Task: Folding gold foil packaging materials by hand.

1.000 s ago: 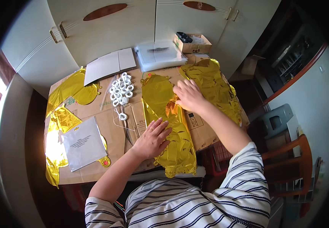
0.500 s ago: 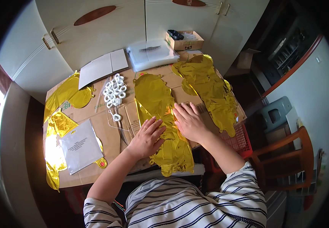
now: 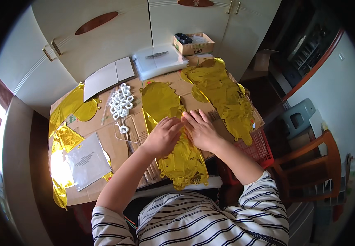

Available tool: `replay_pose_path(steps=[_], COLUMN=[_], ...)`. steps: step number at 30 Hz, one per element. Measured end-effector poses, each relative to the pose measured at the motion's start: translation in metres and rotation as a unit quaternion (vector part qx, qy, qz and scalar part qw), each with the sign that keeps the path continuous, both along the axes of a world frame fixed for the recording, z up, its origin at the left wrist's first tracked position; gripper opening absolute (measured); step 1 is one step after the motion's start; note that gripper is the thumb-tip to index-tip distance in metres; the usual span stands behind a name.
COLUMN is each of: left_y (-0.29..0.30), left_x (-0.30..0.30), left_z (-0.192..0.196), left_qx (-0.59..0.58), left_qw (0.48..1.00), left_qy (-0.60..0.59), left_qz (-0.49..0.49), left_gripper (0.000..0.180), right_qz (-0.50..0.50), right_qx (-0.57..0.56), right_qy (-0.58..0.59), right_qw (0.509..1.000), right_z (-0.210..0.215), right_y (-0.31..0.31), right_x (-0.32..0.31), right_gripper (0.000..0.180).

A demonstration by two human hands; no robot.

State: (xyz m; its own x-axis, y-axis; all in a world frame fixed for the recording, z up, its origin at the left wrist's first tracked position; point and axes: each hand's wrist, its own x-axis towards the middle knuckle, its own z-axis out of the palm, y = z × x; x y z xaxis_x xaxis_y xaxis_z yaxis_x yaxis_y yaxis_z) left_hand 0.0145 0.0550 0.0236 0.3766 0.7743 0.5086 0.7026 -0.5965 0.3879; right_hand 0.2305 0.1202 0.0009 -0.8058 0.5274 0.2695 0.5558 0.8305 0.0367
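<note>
A flat gold foil balloon, wrinkled toward its near end, lies lengthwise in front of me on the cardboard-covered table. My left hand rests on its middle, fingers bent and held together, with the fingertips at the foil beside my other hand. Flat on the foil's right edge lies my right hand, its fingers stretched out and slightly apart. The fingertips of both hands nearly meet. What lies right under the left fingertips is hidden.
Right of it lies another gold foil balloon; more gold foil lies at left under a clear plastic bag. White ribbon rolls, grey board, stacked clear bags and a small carton sit farther back. A red basket stands beyond the right edge.
My left hand has moved right and away from me, up to the right fingertips, and its spread fingers have come together and bent. The right hand stays almost in place. The view has shifted slightly.
</note>
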Motion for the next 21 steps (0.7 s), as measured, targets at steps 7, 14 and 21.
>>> replay_pose_path(steps=[7, 14, 21], left_y=[0.016, 0.016, 0.019], left_x=[0.002, 0.002, 0.006], left_z=[-0.018, -0.019, -0.001], left_qx=[0.051, 0.057, 0.03], left_qw=[0.997, 0.996, 0.992], left_qy=[0.042, 0.044, 0.1], left_qz=[0.046, 0.051, 0.065], left_gripper=[0.032, 0.031, 0.034], right_qz=[0.013, -0.003, -0.015], right_qx=[-0.04, -0.066, -0.04], right_qy=[0.016, 0.045, 0.019], right_qw=[0.999, 0.997, 0.999], right_z=[0.005, 0.013, 0.013], right_y=[-0.001, -0.035, -0.04], right_x=[0.008, 0.016, 0.016], right_gripper=[0.053, 0.052, 0.057])
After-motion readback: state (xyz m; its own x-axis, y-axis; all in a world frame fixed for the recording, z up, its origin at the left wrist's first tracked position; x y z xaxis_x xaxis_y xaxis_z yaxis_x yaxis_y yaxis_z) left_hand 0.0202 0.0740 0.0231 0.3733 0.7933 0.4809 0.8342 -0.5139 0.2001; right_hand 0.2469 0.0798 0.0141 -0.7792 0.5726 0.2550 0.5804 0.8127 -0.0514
